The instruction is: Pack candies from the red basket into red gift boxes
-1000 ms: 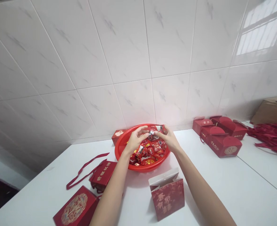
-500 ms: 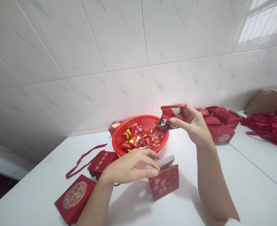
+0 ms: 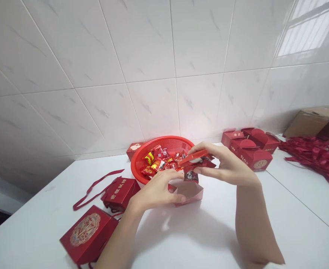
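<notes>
My left hand (image 3: 161, 190) grips the left side of a small red gift box (image 3: 194, 195), whose open top faces up and shows a pale inside. My right hand (image 3: 219, 164) pinches red and dark wrapped candy packets (image 3: 192, 175) just over the box opening. How many packets are in its fingers I cannot tell. Right behind both hands stands a red plastic basket (image 3: 134, 168) of wrapped candies (image 3: 158, 160), partly covered by my hands.
To the left lie two closed red boxes, a smaller one (image 3: 122, 192) with a ribbon (image 3: 90, 192) and a larger one (image 3: 87, 231). Several red boxes (image 3: 251, 149) stand at the right, near a heap of dark red ribbons (image 3: 314, 157) and a cardboard box (image 3: 307, 123). A tiled wall (image 3: 153, 104) borders the table.
My right hand has come down and left with the candy packets, from beside the basket to over the box. The box has tipped so its opening faces up, and my left hand still holds it.
</notes>
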### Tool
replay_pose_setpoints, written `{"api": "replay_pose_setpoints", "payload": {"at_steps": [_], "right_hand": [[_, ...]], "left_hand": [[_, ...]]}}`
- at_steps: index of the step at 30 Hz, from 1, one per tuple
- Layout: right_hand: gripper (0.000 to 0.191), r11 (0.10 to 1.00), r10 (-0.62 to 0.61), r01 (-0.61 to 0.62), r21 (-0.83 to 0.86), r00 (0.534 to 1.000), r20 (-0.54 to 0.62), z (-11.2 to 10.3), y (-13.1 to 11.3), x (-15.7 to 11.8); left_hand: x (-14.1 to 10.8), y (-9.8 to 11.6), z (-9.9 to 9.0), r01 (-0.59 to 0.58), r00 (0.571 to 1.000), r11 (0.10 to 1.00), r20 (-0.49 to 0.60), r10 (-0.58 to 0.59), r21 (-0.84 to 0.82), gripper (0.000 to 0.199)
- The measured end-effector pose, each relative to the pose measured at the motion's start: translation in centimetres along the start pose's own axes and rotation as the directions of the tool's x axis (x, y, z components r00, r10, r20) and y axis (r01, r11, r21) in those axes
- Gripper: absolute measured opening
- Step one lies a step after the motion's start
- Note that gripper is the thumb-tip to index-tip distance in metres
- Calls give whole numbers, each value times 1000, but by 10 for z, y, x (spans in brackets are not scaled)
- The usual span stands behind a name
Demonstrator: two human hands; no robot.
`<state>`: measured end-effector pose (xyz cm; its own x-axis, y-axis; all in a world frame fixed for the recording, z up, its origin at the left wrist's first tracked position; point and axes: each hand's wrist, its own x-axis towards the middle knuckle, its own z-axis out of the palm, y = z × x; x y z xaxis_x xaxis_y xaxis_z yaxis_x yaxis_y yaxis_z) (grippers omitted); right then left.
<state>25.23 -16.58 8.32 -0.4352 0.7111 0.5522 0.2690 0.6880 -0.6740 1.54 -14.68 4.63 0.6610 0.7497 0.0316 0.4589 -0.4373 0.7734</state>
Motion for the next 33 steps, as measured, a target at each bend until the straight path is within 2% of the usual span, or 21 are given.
{"api": "replay_pose_setpoints", "payload": {"at_steps": [4, 7, 10, 14, 19, 23, 27, 30, 33], "right_hand": [[26, 998, 50, -47, -28, 993, 104, 10, 5, 7], [25, 992, 104, -92, -81, 983, 152, 16, 10, 13], [23, 988, 133, -117, -105, 978, 163, 19, 13, 16], [23, 988, 142, -131, -82, 979, 144, 18, 14, 16], [25, 987, 142, -131, -95, 982, 125, 19, 17, 17], [13, 995, 88, -84, -49, 992, 91, 21, 19, 19], [7, 994, 95, -89, -66, 991, 98, 19, 19, 18], [16, 986, 118, -98, -138, 983, 140, 15, 18, 15], [20, 967, 182, -128, -219, 952, 248, 13, 17, 12]], "left_hand": [[4, 0, 0, 83, 996, 996, 33, -82, -17, 43], [5, -1, -2, 97, 994, 994, 56, -94, -48, 47], [6, -3, -2, 92, 995, 992, 54, -88, -91, 50], [7, -5, -1, 172, 985, 982, 28, -170, -72, 54], [9, -5, -1, 104, 992, 989, 80, -95, -104, 42], [9, -5, 0, 78, 995, 987, 73, -69, -142, 46], [10, -7, 0, 27, 997, 988, 70, -17, -150, 48], [10, -8, 0, 41, 997, 989, 64, -32, -144, 46], [10, -7, 0, 64, 996, 988, 72, -54, -143, 39]]}}
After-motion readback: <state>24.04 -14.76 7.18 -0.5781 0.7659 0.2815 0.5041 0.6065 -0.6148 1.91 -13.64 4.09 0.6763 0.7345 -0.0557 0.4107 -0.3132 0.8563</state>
